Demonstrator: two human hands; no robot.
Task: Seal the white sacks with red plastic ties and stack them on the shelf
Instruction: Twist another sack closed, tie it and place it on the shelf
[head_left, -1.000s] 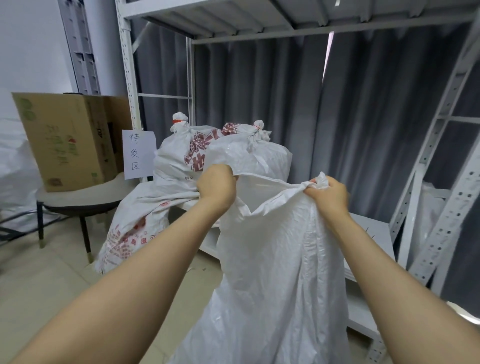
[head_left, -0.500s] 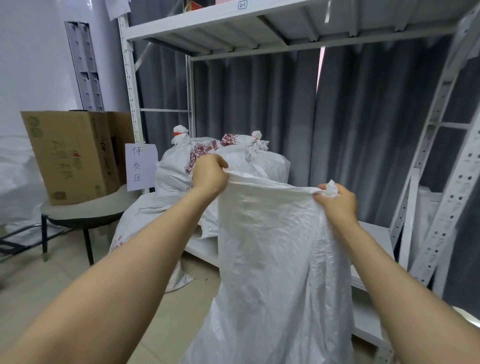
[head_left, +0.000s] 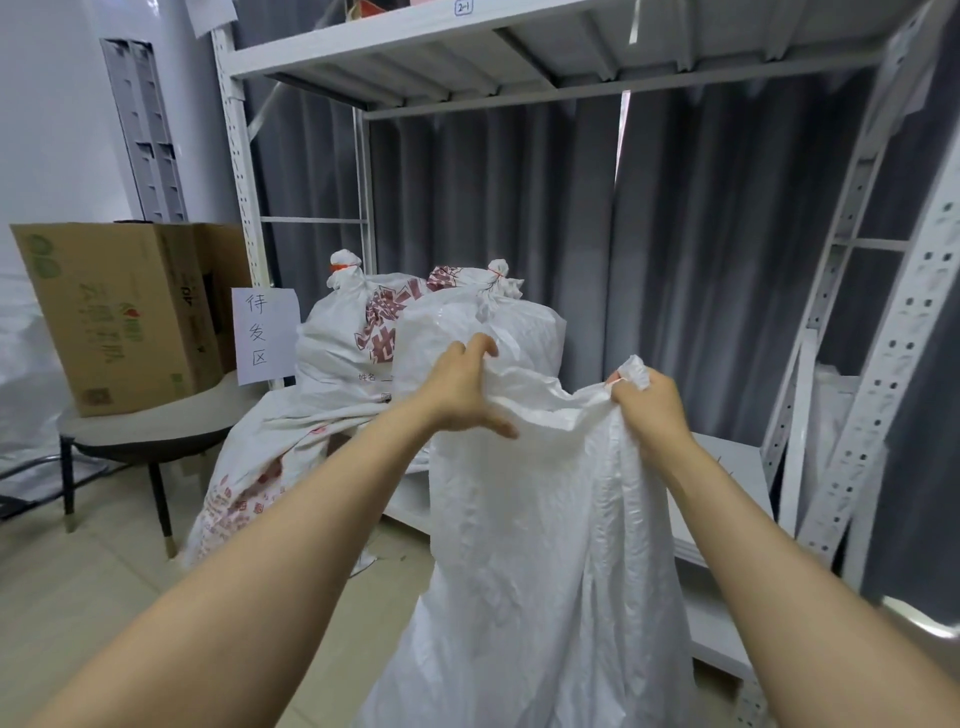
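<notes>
White sack (head_left: 545, 519) | right fingers (head_left: 623, 392) pinch mouth edge | left fingers (head_left: 478, 345) loose atop (shelf (head_left: 727, 467) behind)

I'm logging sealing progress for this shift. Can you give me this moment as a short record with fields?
unsealed sack: held up by its mouth, untied
left grip: fingers spread, touches the mouth edge
right grip: holds the bunched other corner
sealed sacks: two on the lower shelf, each neck bound with a red tie
limp sack: draped over that shelf's front edge
cardboard box: on the round stool, left
</notes>
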